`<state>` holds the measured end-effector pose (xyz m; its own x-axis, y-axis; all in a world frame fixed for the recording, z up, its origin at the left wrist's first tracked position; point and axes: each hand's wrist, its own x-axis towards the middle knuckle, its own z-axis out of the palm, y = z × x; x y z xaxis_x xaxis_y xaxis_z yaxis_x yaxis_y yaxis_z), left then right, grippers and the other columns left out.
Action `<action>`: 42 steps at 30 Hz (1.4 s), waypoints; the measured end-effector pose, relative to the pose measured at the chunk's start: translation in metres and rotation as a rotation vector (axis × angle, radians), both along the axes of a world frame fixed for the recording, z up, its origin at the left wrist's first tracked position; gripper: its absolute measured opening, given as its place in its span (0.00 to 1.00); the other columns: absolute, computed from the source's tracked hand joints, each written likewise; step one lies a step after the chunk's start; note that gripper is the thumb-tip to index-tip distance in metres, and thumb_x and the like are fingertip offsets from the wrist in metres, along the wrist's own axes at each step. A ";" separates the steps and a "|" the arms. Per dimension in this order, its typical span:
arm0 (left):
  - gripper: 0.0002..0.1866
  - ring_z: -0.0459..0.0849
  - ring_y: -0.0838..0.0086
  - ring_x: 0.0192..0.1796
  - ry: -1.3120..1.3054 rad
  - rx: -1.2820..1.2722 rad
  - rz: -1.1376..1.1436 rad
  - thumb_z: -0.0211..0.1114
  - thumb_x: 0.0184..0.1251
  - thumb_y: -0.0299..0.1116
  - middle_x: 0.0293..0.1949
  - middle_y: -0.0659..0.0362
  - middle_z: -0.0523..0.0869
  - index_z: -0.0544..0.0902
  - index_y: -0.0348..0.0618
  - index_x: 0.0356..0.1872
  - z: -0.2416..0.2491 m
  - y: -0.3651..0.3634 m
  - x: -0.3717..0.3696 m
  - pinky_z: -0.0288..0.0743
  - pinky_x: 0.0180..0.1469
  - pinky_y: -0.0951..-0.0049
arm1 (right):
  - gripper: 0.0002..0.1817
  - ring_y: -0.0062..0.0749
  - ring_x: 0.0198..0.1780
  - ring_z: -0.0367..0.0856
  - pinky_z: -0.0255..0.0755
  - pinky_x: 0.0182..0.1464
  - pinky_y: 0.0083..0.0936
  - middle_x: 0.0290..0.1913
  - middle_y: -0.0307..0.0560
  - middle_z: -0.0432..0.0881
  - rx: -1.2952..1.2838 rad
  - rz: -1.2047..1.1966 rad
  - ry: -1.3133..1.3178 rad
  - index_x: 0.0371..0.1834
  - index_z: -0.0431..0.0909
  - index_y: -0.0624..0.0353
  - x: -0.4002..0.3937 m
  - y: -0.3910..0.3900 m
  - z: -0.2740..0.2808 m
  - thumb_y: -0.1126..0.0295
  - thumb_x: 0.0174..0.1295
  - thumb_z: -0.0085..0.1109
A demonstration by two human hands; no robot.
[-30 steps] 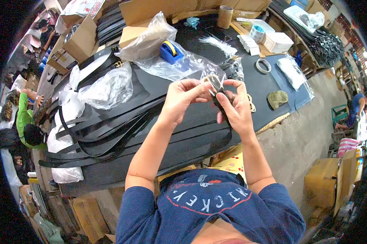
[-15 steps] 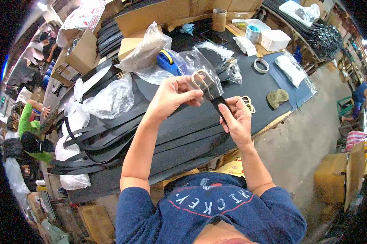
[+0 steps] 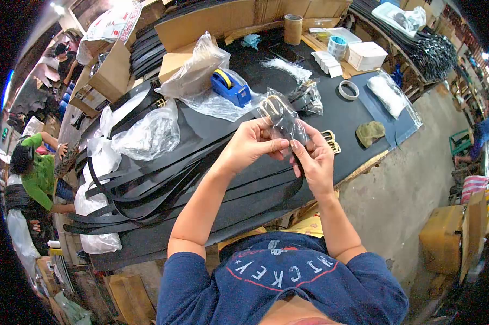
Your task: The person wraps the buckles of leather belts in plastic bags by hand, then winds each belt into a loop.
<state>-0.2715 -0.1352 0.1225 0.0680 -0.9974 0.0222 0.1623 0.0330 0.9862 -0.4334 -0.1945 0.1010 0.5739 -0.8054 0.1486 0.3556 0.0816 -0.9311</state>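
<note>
In both hands, over the table, is a black belt with a gold-coloured buckle [image 3: 270,103]. A clear plastic bag [image 3: 287,120] covers the buckle end. My left hand [image 3: 255,142] is closed, pinching the bag's lower edge around the strap. My right hand [image 3: 316,161] grips the bag and belt from the other side, its thumb close to the left thumb. The rest of the strap is mostly hidden under my fingers. Just beyond my right hand lie loose gold buckles [image 3: 331,142] on the table.
Black straps [image 3: 130,200] spread over the table's left side. A blue tape dispenser [image 3: 231,88] stands on plastic sheeting. Farther right lie a tape roll [image 3: 348,90], an olive cloth [image 3: 370,133] and white boxes [image 3: 366,55]. A co-worker in green [image 3: 38,173] is at the far left.
The bag has come down over the buckle end. My left hand has moved down from the buckle towards my right hand. The co-worker in green has shifted position.
</note>
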 end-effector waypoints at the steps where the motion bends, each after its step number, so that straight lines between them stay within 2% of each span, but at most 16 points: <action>1: 0.13 0.82 0.81 0.31 -0.020 0.024 -0.014 0.68 0.58 0.29 0.31 0.62 0.84 0.79 0.37 0.43 0.000 0.002 0.001 0.79 0.35 0.80 | 0.17 0.13 0.22 0.73 0.62 0.15 0.10 0.30 0.40 0.80 0.012 0.018 -0.002 0.54 0.71 0.65 0.000 -0.001 0.000 0.73 0.62 0.58; 8: 0.10 0.81 0.80 0.32 -0.111 0.056 -0.104 0.66 0.60 0.30 0.31 0.61 0.84 0.80 0.37 0.39 -0.005 0.002 0.003 0.78 0.35 0.80 | 0.08 0.13 0.21 0.73 0.62 0.15 0.11 0.28 0.38 0.80 0.058 0.012 0.073 0.39 0.74 0.65 -0.001 -0.005 -0.010 0.72 0.61 0.59; 10: 0.09 0.81 0.81 0.31 -0.066 -0.133 0.106 0.65 0.62 0.32 0.31 0.61 0.84 0.80 0.37 0.38 -0.012 -0.003 -0.008 0.76 0.35 0.79 | 0.08 0.13 0.20 0.73 0.61 0.15 0.11 0.26 0.38 0.80 0.074 -0.052 0.072 0.37 0.72 0.63 0.001 -0.002 -0.010 0.72 0.61 0.60; 13: 0.08 0.80 0.82 0.31 0.134 0.025 0.202 0.64 0.63 0.33 0.32 0.61 0.84 0.81 0.37 0.37 -0.009 -0.008 -0.017 0.74 0.34 0.78 | 0.09 0.13 0.19 0.72 0.62 0.15 0.11 0.25 0.38 0.79 0.042 -0.107 0.026 0.40 0.69 0.62 0.008 0.001 -0.012 0.72 0.62 0.59; 17: 0.07 0.78 0.84 0.30 0.070 -0.120 0.297 0.63 0.63 0.29 0.31 0.63 0.84 0.81 0.36 0.37 -0.008 -0.026 -0.030 0.73 0.32 0.80 | 0.13 0.21 0.24 0.76 0.71 0.25 0.15 0.31 0.44 0.80 0.025 -0.103 -0.080 0.50 0.61 0.62 0.002 -0.005 -0.009 0.76 0.65 0.50; 18: 0.07 0.78 0.84 0.30 0.043 -0.110 0.225 0.63 0.63 0.28 0.30 0.63 0.84 0.81 0.35 0.38 -0.005 -0.030 -0.026 0.72 0.33 0.81 | 0.17 0.25 0.28 0.78 0.73 0.31 0.19 0.35 0.48 0.79 -0.002 -0.054 -0.087 0.55 0.56 0.63 -0.006 -0.012 -0.012 0.75 0.66 0.47; 19: 0.08 0.78 0.84 0.31 -0.053 -0.125 0.219 0.64 0.62 0.28 0.31 0.64 0.84 0.81 0.35 0.39 0.000 -0.037 -0.024 0.72 0.33 0.81 | 0.17 0.26 0.30 0.78 0.73 0.34 0.19 0.39 0.49 0.78 -0.063 -0.109 -0.066 0.56 0.59 0.64 -0.010 -0.022 -0.016 0.73 0.66 0.46; 21: 0.08 0.77 0.85 0.31 -0.211 -0.201 0.164 0.65 0.61 0.28 0.30 0.64 0.83 0.80 0.36 0.39 0.008 -0.056 -0.022 0.72 0.33 0.82 | 0.16 0.23 0.43 0.75 0.70 0.48 0.21 0.45 0.44 0.76 0.115 -0.004 -0.202 0.54 0.66 0.65 -0.029 -0.037 -0.001 0.78 0.63 0.50; 22: 0.12 0.77 0.85 0.38 -0.202 -0.177 0.005 0.65 0.61 0.29 0.38 0.64 0.84 0.81 0.35 0.44 0.020 -0.061 -0.022 0.71 0.43 0.81 | 0.12 0.19 0.38 0.75 0.69 0.42 0.16 0.40 0.41 0.78 0.116 -0.059 -0.179 0.47 0.72 0.65 -0.032 -0.043 0.009 0.76 0.61 0.55; 25: 0.18 0.76 0.84 0.42 -0.529 -0.342 -0.271 0.65 0.60 0.28 0.40 0.64 0.83 0.78 0.33 0.50 0.038 -0.097 -0.027 0.71 0.47 0.79 | 0.09 0.15 0.32 0.74 0.68 0.35 0.13 0.32 0.37 0.79 -0.021 -0.100 -0.050 0.40 0.76 0.63 -0.047 -0.072 0.009 0.72 0.58 0.62; 27: 0.20 0.73 0.86 0.38 -0.866 -0.321 -0.392 0.67 0.59 0.32 0.36 0.64 0.82 0.77 0.37 0.52 0.067 -0.118 -0.031 0.71 0.41 0.79 | 0.07 0.13 0.26 0.72 0.65 0.30 0.12 0.26 0.34 0.78 -0.126 -0.213 -0.005 0.34 0.78 0.62 -0.049 -0.080 0.015 0.71 0.57 0.65; 30: 0.21 0.71 0.86 0.33 -0.944 -0.391 -0.636 0.68 0.58 0.36 0.30 0.67 0.80 0.79 0.38 0.51 0.076 -0.168 -0.033 0.68 0.35 0.80 | 0.04 0.17 0.27 0.74 0.66 0.28 0.16 0.29 0.37 0.80 -0.012 -0.269 -0.251 0.35 0.78 0.61 -0.052 -0.089 0.014 0.76 0.58 0.62; 33: 0.22 0.71 0.86 0.28 -0.809 -0.275 -0.647 0.71 0.54 0.37 0.25 0.67 0.78 0.81 0.37 0.48 0.072 -0.190 -0.042 0.68 0.28 0.82 | 0.05 0.16 0.27 0.74 0.66 0.28 0.15 0.29 0.37 0.80 0.050 -0.381 -0.367 0.36 0.79 0.62 -0.053 -0.096 0.004 0.75 0.58 0.62; 35: 0.22 0.72 0.86 0.25 -0.608 -0.256 -0.500 0.73 0.52 0.38 0.23 0.67 0.77 0.81 0.34 0.46 0.055 -0.188 -0.051 0.68 0.25 0.82 | 0.05 0.15 0.25 0.72 0.64 0.27 0.14 0.28 0.36 0.80 0.023 -0.445 -0.374 0.36 0.80 0.62 -0.055 -0.100 -0.001 0.74 0.58 0.63; 39: 0.15 0.74 0.85 0.24 -0.398 0.050 -0.213 0.72 0.53 0.38 0.26 0.66 0.82 0.85 0.36 0.37 0.033 -0.152 -0.075 0.68 0.28 0.83 | 0.09 0.12 0.21 0.69 0.60 0.23 0.12 0.23 0.32 0.77 0.071 -0.561 -0.299 0.36 0.80 0.63 -0.062 -0.098 -0.003 0.70 0.57 0.65; 42: 0.10 0.75 0.86 0.24 -0.196 -0.037 -0.069 0.70 0.56 0.33 0.24 0.63 0.83 0.85 0.35 0.32 0.016 -0.130 -0.087 0.69 0.27 0.84 | 0.10 0.13 0.23 0.72 0.64 0.24 0.12 0.26 0.34 0.79 0.056 -0.500 -0.233 0.37 0.79 0.65 -0.071 -0.095 0.000 0.71 0.57 0.65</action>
<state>-0.3584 -0.2654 0.1390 -0.0101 -0.9978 0.0648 -0.0298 0.0651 0.9974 -0.5040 -0.2893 0.1009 0.0768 -0.9815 0.1752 0.5597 -0.1030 -0.8223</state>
